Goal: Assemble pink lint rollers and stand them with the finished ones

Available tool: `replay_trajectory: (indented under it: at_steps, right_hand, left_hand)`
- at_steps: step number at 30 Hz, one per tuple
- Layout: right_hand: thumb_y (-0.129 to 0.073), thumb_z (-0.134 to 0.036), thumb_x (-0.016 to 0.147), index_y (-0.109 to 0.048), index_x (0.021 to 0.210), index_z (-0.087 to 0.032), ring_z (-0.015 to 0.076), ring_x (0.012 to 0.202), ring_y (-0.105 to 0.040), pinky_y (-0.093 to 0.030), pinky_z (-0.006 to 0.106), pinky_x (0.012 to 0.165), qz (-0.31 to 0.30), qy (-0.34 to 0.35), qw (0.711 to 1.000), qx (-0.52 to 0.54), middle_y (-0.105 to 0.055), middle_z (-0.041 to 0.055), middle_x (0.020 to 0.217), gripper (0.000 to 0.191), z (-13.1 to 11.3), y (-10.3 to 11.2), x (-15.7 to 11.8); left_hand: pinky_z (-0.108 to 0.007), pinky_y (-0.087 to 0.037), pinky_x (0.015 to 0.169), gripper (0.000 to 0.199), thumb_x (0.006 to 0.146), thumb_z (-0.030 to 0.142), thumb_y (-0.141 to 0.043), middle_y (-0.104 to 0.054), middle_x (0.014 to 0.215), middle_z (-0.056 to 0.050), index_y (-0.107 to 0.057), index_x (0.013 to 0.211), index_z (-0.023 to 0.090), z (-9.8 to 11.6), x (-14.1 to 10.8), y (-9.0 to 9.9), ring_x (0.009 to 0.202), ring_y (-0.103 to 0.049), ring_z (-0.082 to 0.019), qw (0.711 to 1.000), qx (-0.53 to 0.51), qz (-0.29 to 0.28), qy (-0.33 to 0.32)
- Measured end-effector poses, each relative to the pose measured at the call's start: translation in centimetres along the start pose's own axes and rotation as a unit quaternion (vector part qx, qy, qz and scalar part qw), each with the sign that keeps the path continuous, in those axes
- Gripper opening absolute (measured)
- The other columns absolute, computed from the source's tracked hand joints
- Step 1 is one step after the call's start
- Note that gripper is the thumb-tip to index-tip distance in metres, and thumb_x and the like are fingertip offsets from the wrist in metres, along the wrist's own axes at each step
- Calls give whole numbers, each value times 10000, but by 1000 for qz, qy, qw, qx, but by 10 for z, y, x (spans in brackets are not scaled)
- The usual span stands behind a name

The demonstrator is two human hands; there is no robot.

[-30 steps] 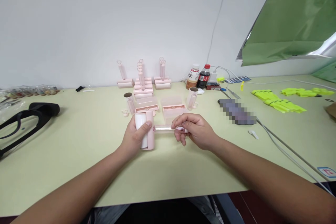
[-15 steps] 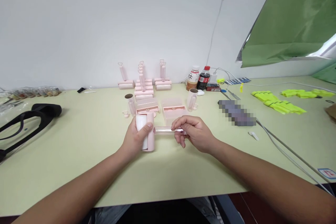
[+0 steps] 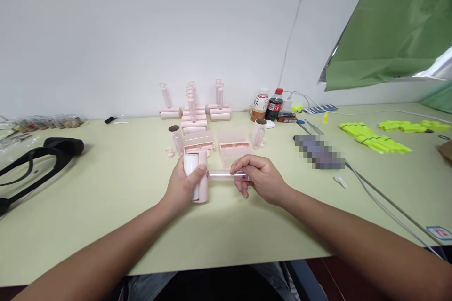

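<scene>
Over the last second almost nothing has shifted: the left hand (image 3: pixel 176 188) keeps its thumb and fingers closed around the pink lint roller head (image 3: pixel 203 190), and the right hand (image 3: pixel 264 178) still pinches the right end of the clear handle (image 3: pixel 219 175), other fingers loosely curled. Both parts are above the near middle of the worktop (image 3: pixel 212 240), handle pointing right from the head. Their alignment is thus unchanged; whether the joint is seated, I cannot tell.
</scene>
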State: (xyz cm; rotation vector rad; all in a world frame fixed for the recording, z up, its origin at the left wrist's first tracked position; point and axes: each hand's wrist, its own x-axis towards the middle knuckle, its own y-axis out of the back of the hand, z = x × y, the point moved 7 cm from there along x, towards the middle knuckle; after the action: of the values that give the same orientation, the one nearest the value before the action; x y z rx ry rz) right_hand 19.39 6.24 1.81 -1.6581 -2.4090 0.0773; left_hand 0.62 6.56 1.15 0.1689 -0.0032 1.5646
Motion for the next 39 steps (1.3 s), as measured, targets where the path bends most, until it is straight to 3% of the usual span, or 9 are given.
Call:
replay_trajectory:
  at_steps: [5,12,20,26,31,35,39]
  right_hand:
    - [-565,-252,826,-628,762,-158,114,444,-585,-486,235,357,-5,-25,1000,-6,-596,-3,640,130,6,0,2]
    - [-593,-264,802,-629,768,-159,139,509,-639,-520,271,403,17,-22,999,40,-661,39,821,116,14,2,5]
    - [-561,-318,886,-647,881,-160,174,623,-682,-559,293,511,-47,-16,999,-7,-660,45,723,181,7,2,2]
    - [-595,-365,876,-648,907,-157,187,681,-698,-580,307,538,-67,1,998,-20,-652,55,813,218,-2,-3,1]
    - [-612,-366,865,-631,1001,-184,182,728,-683,-579,310,563,-54,9,993,-104,-647,77,969,228,-1,4,4]
    - [-577,-355,884,-608,1077,-189,134,641,-619,-517,266,543,-77,5,969,-234,-647,54,905,256,2,10,7]
    - [-655,-347,824,-621,1136,-214,144,714,-592,-457,266,640,-159,32,907,-388,-669,41,940,341,3,0,4]
  left_hand:
    - [-268,-441,599,495,755,493,-663,-639,826,-26,-519,1103,172,0,0,2,681,-567,-171,1000,23,10,-5]
    - [-265,-432,596,462,754,472,-671,-639,810,-15,-532,1084,178,0,6,2,660,-561,-164,1000,3,-2,7]
    - [-245,-410,560,394,762,457,-660,-620,736,10,-535,1020,185,-4,10,-2,603,-536,-144,997,-50,-46,30]
    - [-239,-401,539,368,765,439,-657,-619,710,9,-529,994,182,1,10,-3,569,-523,-132,996,-66,-58,24]
    - [-250,-405,552,411,750,461,-667,-613,735,-2,-542,1017,176,0,12,1,594,-530,-145,997,-54,-43,19]
    - [-256,-419,584,400,750,454,-677,-616,791,-14,-564,1011,173,-4,13,4,647,-543,-154,999,-19,-29,12]
    - [-252,-419,594,405,734,449,-696,-618,826,-15,-579,1009,175,-6,11,0,678,-546,-159,999,14,-46,5]
